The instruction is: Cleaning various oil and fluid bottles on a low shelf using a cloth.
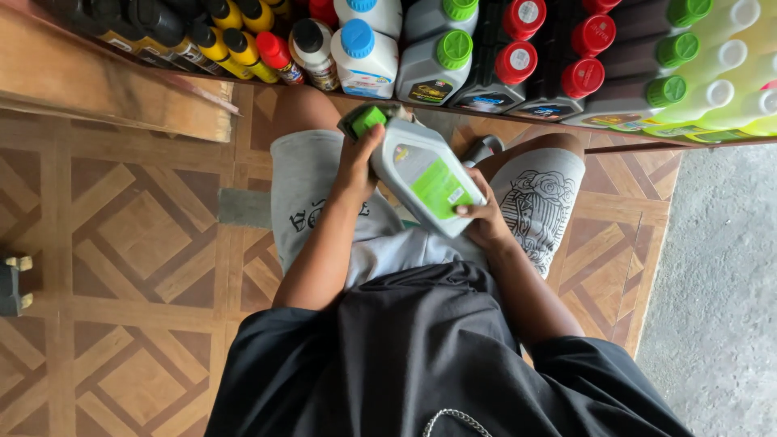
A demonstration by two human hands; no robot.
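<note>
I hold a grey plastic jug (421, 174) with a green label and a green cap (368, 120) over my lap, tilted with the cap end pointing to the shelf. My left hand (358, 162) grips the neck end, fingers by the cap. My right hand (484, 220) supports the bottom corner of the jug. I am crouched in grey printed shorts and a black shirt.
A low shelf (664, 144) ahead carries rows of bottles: grey jugs with green caps (433, 65), black jugs with red caps (510, 69), white bottles with blue caps (364, 53), yellow bottles (243, 48), pale ones (728, 89). Patterned wood floor (121, 243); grey concrete (720, 283) right.
</note>
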